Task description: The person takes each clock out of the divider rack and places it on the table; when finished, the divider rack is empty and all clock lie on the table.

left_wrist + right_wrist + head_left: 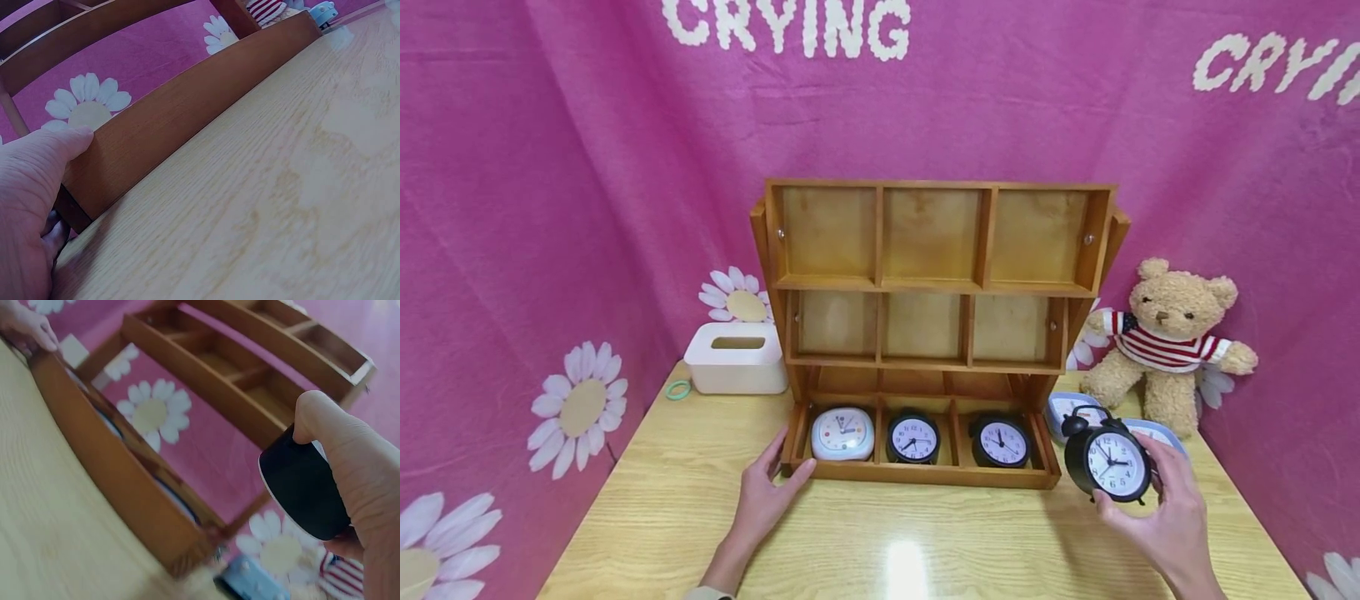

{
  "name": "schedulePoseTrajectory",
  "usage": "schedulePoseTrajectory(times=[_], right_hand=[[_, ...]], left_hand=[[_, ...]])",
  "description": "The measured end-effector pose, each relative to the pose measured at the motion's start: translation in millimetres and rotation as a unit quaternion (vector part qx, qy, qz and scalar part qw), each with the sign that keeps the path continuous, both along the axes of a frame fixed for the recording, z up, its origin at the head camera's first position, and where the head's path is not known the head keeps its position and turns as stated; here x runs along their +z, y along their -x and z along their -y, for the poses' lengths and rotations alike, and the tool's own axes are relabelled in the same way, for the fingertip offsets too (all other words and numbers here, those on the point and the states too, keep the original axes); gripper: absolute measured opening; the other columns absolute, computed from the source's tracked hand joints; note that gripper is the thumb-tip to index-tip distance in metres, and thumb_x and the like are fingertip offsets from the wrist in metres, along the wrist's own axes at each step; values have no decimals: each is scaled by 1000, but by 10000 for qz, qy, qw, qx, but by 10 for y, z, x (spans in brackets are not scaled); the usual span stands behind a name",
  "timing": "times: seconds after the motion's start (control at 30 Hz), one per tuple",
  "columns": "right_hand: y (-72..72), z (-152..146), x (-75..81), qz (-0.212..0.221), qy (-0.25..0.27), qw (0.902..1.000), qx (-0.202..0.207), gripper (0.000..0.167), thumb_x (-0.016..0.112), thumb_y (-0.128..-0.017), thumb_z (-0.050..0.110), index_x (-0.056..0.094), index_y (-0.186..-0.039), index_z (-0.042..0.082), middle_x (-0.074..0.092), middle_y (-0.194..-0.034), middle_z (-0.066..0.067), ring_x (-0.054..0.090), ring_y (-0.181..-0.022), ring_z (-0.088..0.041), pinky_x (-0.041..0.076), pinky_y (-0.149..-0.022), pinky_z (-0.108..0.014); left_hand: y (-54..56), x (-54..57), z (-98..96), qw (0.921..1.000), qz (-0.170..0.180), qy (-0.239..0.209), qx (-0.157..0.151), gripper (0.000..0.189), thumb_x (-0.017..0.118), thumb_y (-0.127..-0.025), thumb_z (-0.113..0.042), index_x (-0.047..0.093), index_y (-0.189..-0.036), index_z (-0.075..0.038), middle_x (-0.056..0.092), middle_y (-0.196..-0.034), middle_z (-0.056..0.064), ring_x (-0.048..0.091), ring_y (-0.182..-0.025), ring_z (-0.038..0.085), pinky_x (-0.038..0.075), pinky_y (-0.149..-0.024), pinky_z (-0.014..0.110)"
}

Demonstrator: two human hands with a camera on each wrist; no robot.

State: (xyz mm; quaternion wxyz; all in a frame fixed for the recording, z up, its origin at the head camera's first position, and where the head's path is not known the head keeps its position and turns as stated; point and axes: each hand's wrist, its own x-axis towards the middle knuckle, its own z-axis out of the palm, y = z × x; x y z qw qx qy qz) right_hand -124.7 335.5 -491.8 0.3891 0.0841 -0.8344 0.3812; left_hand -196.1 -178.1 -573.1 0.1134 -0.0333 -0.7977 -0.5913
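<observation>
A three-tier wooden display rack (925, 472) stands on the table. Its bottom row holds a pale blue-white clock (842, 434) at left and two black round clocks, one in the middle (913, 439) and another at right (1002, 443). My left hand (767, 496) grips the rack's lower left corner; in the left wrist view its thumb (78, 140) lies on the front board, the fingers round the end. With thumb and fingers my right hand (1172, 517) holds a black twin-bell alarm clock (1118, 464), dial facing me, off the rack's right end. The right wrist view shows its dark casing (303, 484).
Two light blue clocks, one at the rack's side (1070, 410) and one farther right (1156, 433), lie partly hidden behind the held clock. A teddy bear (1172, 333) sits behind them. At left are a white tissue box (737, 371) and a green ring (677, 390).
</observation>
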Motion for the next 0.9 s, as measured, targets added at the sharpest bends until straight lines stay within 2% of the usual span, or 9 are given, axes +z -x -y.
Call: schedulePoseTrajectory(times=[0.13, 0.3, 0.4, 0.57, 0.73, 0.8, 0.87, 0.9], right_hand=[[-74, -156, -133, 193, 33, 9993, -309, 93, 89, -48, -1, 62, -137, -6, 52, -125, 22, 48, -100, 4, 37, -81, 1], [-145, -303, -325, 270, 64, 9985, -479, 91, 88, -47, -3, 63, -134, -8, 50, -120, 25, 47, -99, 6, 36, -81, 2], [-200, -392, -441, 410, 68, 9966, -717, 90, 88, -46, -2, 64, -133, -7, 49, -119, 27, 46, -99, 8, 35, -80, 3], [-312, -564, -565, 717, 246, 9876, -1373, 84, 88, -49, -2, 66, -130, -4, 47, -111, 34, 44, -88, 10, 34, -70, 2], [-403, -792, -629, 562, 416, 9806, -1833, 78, 86, -49, -1, 67, -125, -8, 46, -107, 39, 42, -85, 14, 30, -68, 3], [-433, -879, -649, 618, 413, 9768, -2010, 78, 87, -50, 0, 68, -125, -9, 52, -108, 33, 40, -87, 16, 29, -69, 4], [-463, -963, -657, 888, 354, 9715, -2170, 78, 87, -53, 3, 66, -127, -9, 62, -111, 13, 37, -92, 18, 26, -73, 3], [-478, -1008, -651, 1102, 239, 9686, -2214, 79, 88, -56, 7, 64, -129, -9, 65, -113, 0, 43, -95, 12, 24, -75, 2]], left_hand=[[-8, -9, 13, 10000, 38, 27, 47, 78, 83, -91, -21, 45, -155, 3, 45, -158, 21, 46, -142, 40, 41, -114, 48], [-16, -19, 24, 9999, 75, 40, 62, 78, 83, -92, -21, 44, -155, 3, 45, -158, 20, 45, -143, 40, 41, -114, 47], [-13, -24, 17, 10000, 48, 42, 33, 78, 83, -92, -21, 44, -155, 3, 45, -158, 21, 44, -143, 40, 41, -113, 47], [-15, -29, 10, 10000, 20, 54, 34, 77, 83, -92, -21, 45, -155, 2, 45, -158, 21, 45, -143, 41, 42, -112, 48], [-5, -22, 8, 10000, -20, 46, 29, 77, 83, -92, -21, 45, -155, 2, 45, -158, 22, 44, -144, 39, 41, -113, 47], [-1, -18, 8, 10000, -23, 26, 22, 77, 83, -92, -20, 45, -155, 3, 45, -158, 22, 44, -144, 38, 41, -113, 46], [1, -13, 9, 10000, -32, 23, 14, 77, 83, -92, -20, 45, -155, 3, 45, -157, 22, 44, -144, 38, 41, -113, 46], [1, -11, 10, 10000, -41, 21, 13, 77, 83, -92, -20, 45, -155, 3, 45, -158, 22, 44, -144, 38, 40, -113, 46]])
